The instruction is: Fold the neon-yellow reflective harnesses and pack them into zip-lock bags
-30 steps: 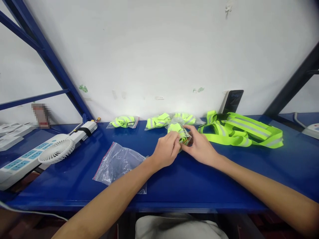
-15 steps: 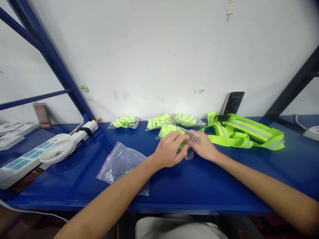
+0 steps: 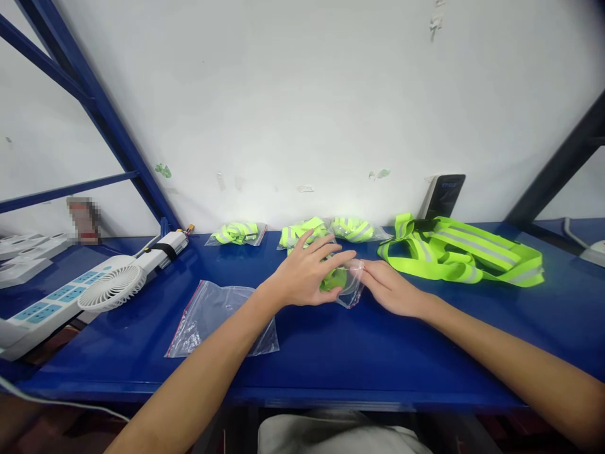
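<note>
A small clear zip bag [image 3: 350, 291] with a bundled yellow-green reflective strap vest [image 3: 333, 279] inside lies between my hands. My left hand [image 3: 309, 271] rests over the bundle, its fingers spread and its thumb low along the near side. The bag's right end is pinched by my right hand [image 3: 388, 287]; its fingertips are partly hidden. To the left of my hands, a flat, empty zip bag [image 3: 212, 312] lies partly under my left forearm. Unfolded on the right is another reflective vest [image 3: 466, 249], with grey stripes.
Along the wall sit bagged vests: one at left [image 3: 236, 232], others [image 3: 352, 229] behind my hands. A dark-screened device [image 3: 445, 197] leans on the wall. A power strip [image 3: 51, 302] and white fan [image 3: 112, 287] stand left on the blue table [image 3: 368, 359].
My left hand has shifted slightly left and its fingers have spread over the bundle. My right hand still holds the bag's end. The empty bag has slid a little left.
</note>
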Tool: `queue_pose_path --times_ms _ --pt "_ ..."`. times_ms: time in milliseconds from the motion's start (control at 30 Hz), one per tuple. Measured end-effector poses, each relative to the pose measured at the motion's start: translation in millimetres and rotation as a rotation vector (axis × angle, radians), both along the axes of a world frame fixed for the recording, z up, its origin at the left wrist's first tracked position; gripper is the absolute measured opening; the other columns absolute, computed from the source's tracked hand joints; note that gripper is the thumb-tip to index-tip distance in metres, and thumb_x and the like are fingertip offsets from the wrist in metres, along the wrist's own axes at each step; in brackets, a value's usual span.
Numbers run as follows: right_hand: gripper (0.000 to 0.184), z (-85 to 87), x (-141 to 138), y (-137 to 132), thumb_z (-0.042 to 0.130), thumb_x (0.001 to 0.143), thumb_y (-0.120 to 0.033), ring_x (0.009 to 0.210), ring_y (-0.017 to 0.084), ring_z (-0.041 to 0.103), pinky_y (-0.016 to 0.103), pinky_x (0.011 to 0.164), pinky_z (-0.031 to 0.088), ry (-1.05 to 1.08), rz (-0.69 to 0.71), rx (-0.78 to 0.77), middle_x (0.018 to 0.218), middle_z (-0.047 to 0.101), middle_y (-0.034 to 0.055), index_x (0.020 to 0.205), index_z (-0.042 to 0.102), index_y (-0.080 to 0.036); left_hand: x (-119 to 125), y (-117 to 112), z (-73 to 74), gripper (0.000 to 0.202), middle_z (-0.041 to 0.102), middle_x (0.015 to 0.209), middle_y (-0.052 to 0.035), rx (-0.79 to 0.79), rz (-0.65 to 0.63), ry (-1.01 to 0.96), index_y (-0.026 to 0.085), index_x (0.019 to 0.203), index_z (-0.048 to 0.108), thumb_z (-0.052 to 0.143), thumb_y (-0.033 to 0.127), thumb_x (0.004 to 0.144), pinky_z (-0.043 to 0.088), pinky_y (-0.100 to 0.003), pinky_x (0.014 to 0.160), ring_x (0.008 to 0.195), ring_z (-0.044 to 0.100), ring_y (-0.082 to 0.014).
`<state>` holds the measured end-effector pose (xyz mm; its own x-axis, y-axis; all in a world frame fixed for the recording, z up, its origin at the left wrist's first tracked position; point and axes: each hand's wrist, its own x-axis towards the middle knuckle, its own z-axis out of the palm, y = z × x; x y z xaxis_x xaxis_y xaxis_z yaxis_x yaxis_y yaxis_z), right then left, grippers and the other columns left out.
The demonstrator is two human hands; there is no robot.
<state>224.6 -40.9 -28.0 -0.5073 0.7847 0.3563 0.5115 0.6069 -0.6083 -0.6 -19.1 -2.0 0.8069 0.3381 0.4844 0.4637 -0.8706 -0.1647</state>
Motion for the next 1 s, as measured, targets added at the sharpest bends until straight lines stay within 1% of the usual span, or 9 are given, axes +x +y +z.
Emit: queue_pose_path --times_ms 100,167,233,367,467,567,700,800,1000 --pt "0.029 -1.2 -1.9 -2.4 0.043 0.099 -0.041 0.100 0.026 0.063 0.043 0.090 0.051 0.025 -0.030 0.138 0.113 0.065 0.0091 0.118 0.055 -0.023 -0.7 0.9 0.5 0.042 0.065 0.110 -0.0105 0.029 0.011 -0.060 0.019 0.126 0.054 0.053 0.041 0.090 0.044 -0.043 0.100 0.104 0.062 -0.0248" --pt "0.036 -1.8 -1.3 -3.2 0.050 0.097 -0.039 0.108 0.026 0.060 0.043 0.092 0.051 0.162 -0.094 0.237 0.126 0.056 0.0115 0.129 0.043 -0.025 -1.9 3.9 -1.9 0.042 0.063 0.107 -0.0114 0.058 0.059 -0.168 0.017 0.123 0.054 0.055 0.043 0.090 0.049 -0.038 0.087 0.098 0.061 -0.0243" --pt "0.035 0.0 0.6 -4.6 0.055 0.094 -0.036 0.111 0.026 0.057 0.043 0.091 0.052 0.239 -0.103 0.337 0.127 0.051 0.0125 0.125 0.043 -0.025 -2.3 6.5 -4.0 0.044 0.061 0.107 -0.0119 0.061 0.094 -0.299 0.017 0.123 0.052 0.059 0.043 0.088 0.050 -0.036 0.084 0.098 0.060 -0.0242" --pt "0.017 8.3 3.1 -8.1 0.061 0.090 -0.034 0.118 0.028 0.054 0.045 0.098 0.048 0.161 -0.045 0.401 0.129 0.047 0.0119 0.103 0.060 -0.023 1.5 6.7 -3.9 0.036 0.060 0.103 -0.0079 -0.062 0.132 -0.604 0.019 0.113 0.054 0.066 0.038 0.084 0.049 -0.034 0.084 0.095 0.059 -0.0206" --pt "0.009 11.3 2.4 -6.8 0.060 0.090 -0.029 0.115 0.027 0.057 0.044 0.097 0.048 0.187 -0.154 0.444 0.123 0.052 0.0118 0.096 0.064 -0.022 5.1 4.7 -3.4 0.027 0.061 0.100 -0.0061 -0.197 0.097 -0.758 0.020 0.100 0.057 0.069 0.036 0.082 0.048 -0.033 0.086 0.095 0.059 -0.0191" --pt "0.008 11.8 2.3 -3.7 0.060 0.090 -0.026 0.109 0.026 0.061 0.043 0.096 0.049 0.200 -0.197 0.516 0.113 0.060 0.0106 0.093 0.067 -0.022 5.6 2.8 -5.1 0.029 0.062 0.100 -0.0061 -0.245 0.079 -0.841 0.020 0.098 0.057 0.071 0.037 0.079 0.048 -0.033 0.085 0.094 0.060 -0.0195" --pt "0.007 13.0 1.7 -3.7 0.061 0.091 -0.026 0.098 0.022 0.066 0.038 0.091 0.051 0.306 -0.196 0.469 0.103 0.069 0.0078 0.089 0.067 -0.023 2.7 0.7 -6.2 0.025 0.062 0.096 -0.0064 -0.188 0.020 -0.825 0.019 0.098 0.058 0.064 0.036 0.080 0.048 -0.033 0.081 0.088 0.059 -0.0198" --pt "0.008 12.7 0.1 -5.3 0.062 0.091 -0.028 0.098 0.023 0.067 0.038 0.088 0.053 0.369 -0.185 0.391 0.099 0.072 0.0075 0.086 0.065 -0.022 1.5 0.0 -4.6 0.020 0.063 0.093 -0.0058 -0.162 0.045 -0.827 0.018 0.096 0.058 0.059 0.034 0.084 0.047 -0.032 0.079 0.085 0.059 -0.0189" --pt "0.012 9.3 -1.4 -4.8 0.064 0.089 -0.033 0.091 0.023 0.070 0.039 0.086 0.055 0.439 -0.230 0.305 0.094 0.073 0.0069 0.086 0.065 -0.022 2.5 -3.3 -1.7 0.026 0.070 0.109 -0.0060 -0.221 0.072 -0.751 0.020 0.113 0.059 0.057 0.030 0.089 0.049 -0.031 0.086 0.094 0.066 -0.0189"
